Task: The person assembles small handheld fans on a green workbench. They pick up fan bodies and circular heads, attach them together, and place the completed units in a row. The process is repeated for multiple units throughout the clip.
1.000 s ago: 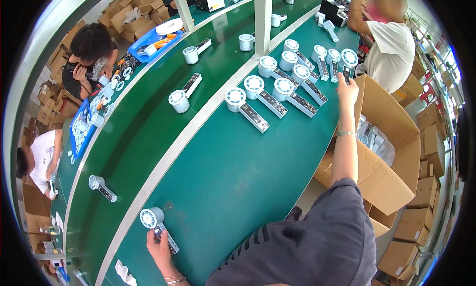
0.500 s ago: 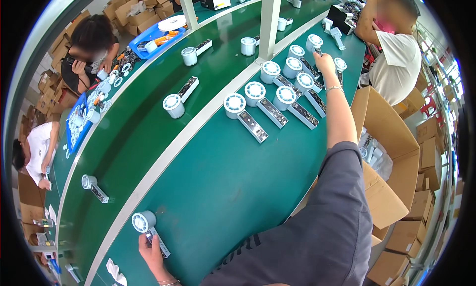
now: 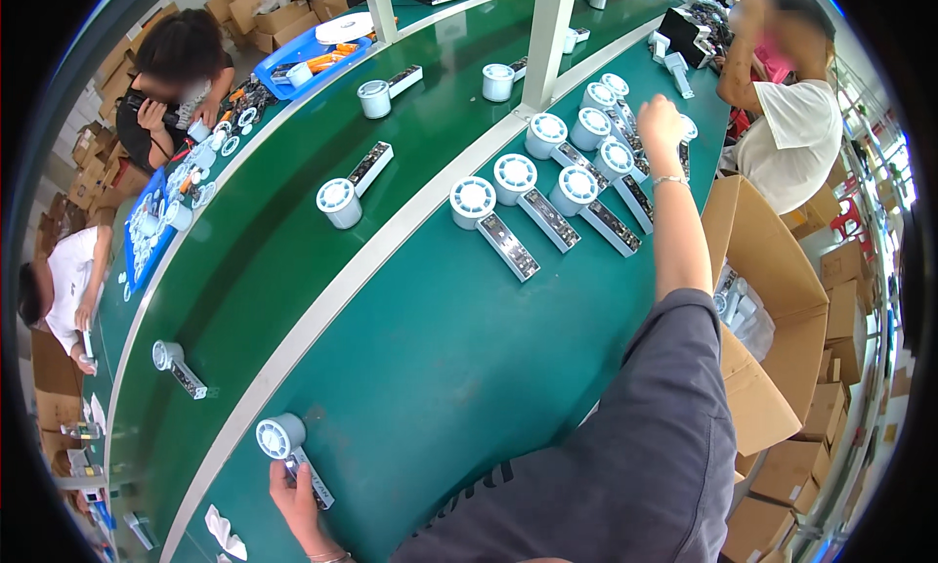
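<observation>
My left hand (image 3: 299, 504) grips the handle of a pale blue handheld fan (image 3: 280, 436) near the front of the green table; its thumb and fingers lie along the handle. Stretched far forward, my right hand (image 3: 661, 124) is over the far end of a group of similar fans. Its fingers are turned away and hidden. Beside it are a fan (image 3: 615, 84) on its left and another fan (image 3: 688, 129) partly behind it. Closer in that group, a fan (image 3: 473, 203) lies with its round head up and the circuit board in its handle exposed.
A green conveyor belt (image 3: 264, 260) carries spaced fans beyond a metal rail (image 3: 322, 324). An open cardboard box (image 3: 772, 260) with bagged parts stands right of my arm. A metal post (image 3: 549, 45) rises from the rail. Co-workers sit at left and far right. A white tissue (image 3: 225, 534) lies near my left hand.
My right hand has come off the far fan, which now lies among the others, and moved slightly right. The left hand keeps its fan. The view has shifted a little.
</observation>
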The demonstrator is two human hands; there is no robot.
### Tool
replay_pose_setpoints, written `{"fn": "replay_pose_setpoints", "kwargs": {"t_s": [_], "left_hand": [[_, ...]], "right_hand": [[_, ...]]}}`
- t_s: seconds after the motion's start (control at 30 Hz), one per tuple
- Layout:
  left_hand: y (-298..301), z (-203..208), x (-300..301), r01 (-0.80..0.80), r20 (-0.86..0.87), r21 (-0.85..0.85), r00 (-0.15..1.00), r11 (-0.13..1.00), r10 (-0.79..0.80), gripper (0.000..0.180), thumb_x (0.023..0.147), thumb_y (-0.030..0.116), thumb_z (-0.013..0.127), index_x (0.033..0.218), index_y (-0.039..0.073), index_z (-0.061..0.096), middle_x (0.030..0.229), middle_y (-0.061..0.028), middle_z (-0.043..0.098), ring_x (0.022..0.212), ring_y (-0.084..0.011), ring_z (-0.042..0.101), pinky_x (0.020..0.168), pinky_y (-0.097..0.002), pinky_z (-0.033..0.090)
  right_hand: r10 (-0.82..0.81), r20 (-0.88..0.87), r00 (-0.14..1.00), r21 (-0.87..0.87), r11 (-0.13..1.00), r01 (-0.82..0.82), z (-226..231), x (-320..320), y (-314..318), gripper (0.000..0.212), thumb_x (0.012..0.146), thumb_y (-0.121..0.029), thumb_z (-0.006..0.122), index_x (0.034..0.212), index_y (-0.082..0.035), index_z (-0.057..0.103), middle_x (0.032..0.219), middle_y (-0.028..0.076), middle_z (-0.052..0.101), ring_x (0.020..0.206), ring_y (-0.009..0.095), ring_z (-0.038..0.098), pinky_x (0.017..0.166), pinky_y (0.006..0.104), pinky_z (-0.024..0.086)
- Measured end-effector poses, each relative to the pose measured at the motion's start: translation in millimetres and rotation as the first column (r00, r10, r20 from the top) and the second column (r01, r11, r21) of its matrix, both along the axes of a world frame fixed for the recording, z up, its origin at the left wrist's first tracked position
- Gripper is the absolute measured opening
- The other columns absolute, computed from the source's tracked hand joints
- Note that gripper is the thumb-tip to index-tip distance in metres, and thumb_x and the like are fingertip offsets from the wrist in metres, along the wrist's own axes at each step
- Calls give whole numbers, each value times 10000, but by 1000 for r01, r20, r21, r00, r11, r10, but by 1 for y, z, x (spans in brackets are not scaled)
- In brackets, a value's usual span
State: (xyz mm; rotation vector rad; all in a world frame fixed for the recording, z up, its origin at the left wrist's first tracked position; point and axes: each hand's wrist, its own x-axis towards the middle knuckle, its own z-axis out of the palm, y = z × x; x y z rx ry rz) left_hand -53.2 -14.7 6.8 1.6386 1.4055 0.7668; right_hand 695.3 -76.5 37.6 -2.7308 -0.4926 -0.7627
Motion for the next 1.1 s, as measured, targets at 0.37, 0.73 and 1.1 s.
{"fn": "replay_pose_setpoints", "kwargs": {"t_s": [0.37,0.73,1.1], "left_hand": [[2,3,-1,40,-62,41,997,998,-37,235,815,96,601,979,-54,525,829,-42,476,720,-107,427,646,-244,371],[6,-1,-14,23,-125,103,992,994,-10,278,732,169,702,882,-17,561,715,-51,449,631,-144,404,575,-273,362],[7,3,-6,32,-134,192,991,981,-6,313,721,215,720,875,-21,585,713,-72,492,599,-180,455,551,-299,389]], "right_hand": [[7,-609,793,246,952,181,-50,35,-32,610,732,-461,536,1038,60,619,1084,273,593,1078,366,558,929,385,415],[817,-42,575,871,312,-380,81,-157,-6,173,876,-175,585,798,-48,499,624,24,511,476,91,471,414,224,349],[117,946,303,312,-584,-749,154,-384,-40,369,811,-349,599,1013,-64,481,889,33,449,748,106,436,626,273,320]]}}
